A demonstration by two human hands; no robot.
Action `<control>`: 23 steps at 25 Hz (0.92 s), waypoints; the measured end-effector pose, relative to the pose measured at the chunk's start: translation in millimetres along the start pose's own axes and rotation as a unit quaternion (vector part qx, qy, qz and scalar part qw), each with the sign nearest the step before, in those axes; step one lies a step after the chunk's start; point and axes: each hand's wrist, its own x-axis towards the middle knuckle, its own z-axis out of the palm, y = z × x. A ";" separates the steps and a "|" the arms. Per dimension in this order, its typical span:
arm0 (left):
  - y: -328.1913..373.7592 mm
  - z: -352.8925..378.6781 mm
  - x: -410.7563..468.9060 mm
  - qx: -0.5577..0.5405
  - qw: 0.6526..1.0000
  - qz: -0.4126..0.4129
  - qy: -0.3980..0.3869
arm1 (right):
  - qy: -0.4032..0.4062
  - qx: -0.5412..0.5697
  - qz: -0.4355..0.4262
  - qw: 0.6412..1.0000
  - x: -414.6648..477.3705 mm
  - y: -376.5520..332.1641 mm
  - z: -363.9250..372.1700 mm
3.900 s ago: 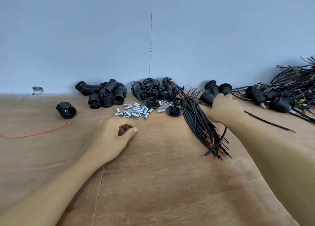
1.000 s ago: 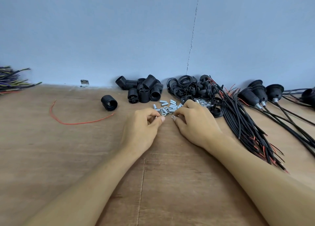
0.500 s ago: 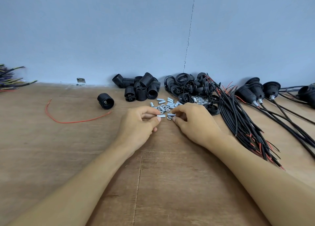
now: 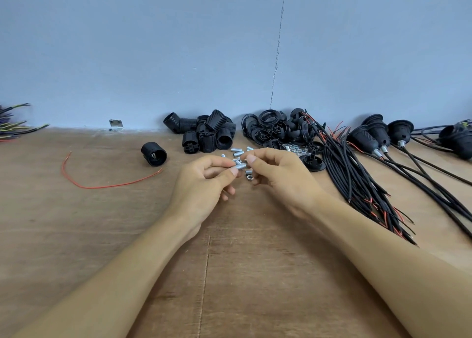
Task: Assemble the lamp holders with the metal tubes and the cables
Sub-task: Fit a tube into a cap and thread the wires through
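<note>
left hand (image 4: 201, 184) is pinching metal tube (image 4: 239, 166), thumb and forefinger | right hand (image 4: 278, 177) is pinching its other end

- A plain blue-grey wall (image 4: 153, 44) fills the upper half, evenly lit.
- A thin vertical crack (image 4: 277, 57) runs down it to the base.
- A small metal bracket (image 4: 116, 123) sits where the wall meets the brown plywood surface (image 4: 76, 235), which is crossed by a narrow seam (image 4: 205, 274).

Wooden tabletop (image 4: 76, 235), blue wall (image 4: 127, 44), small metal bracket (image 4: 116, 123)
</note>
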 end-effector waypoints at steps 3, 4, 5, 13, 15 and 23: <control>-0.1 2.1 -1.6 -0.012 1.000 0.015 0.008 | -0.034 0.086 0.027 0.995 -0.4 2.1 2.5; -0.2 2.3 -1.7 -0.010 1.000 0.021 0.012 | -0.041 0.112 0.039 0.992 -0.2 2.6 1.7; -0.4 2.2 -2.0 -0.006 1.000 0.025 0.016 | -0.049 0.135 0.053 0.988 0.0 2.6 0.5; 0.9 0.9 -1.8 -0.015 0.999 0.032 0.019 | -0.084 0.219 0.082 0.969 1.3 0.8 -9.1; 1.3 0.6 -2.0 -0.006 0.999 0.040 0.024 | -0.082 0.219 0.078 0.969 1.2 1.3 -8.9; 2.4 1.2 -4.3 0.019 0.997 0.072 0.027 | -0.070 0.205 0.079 0.973 1.6 3.5 -9.4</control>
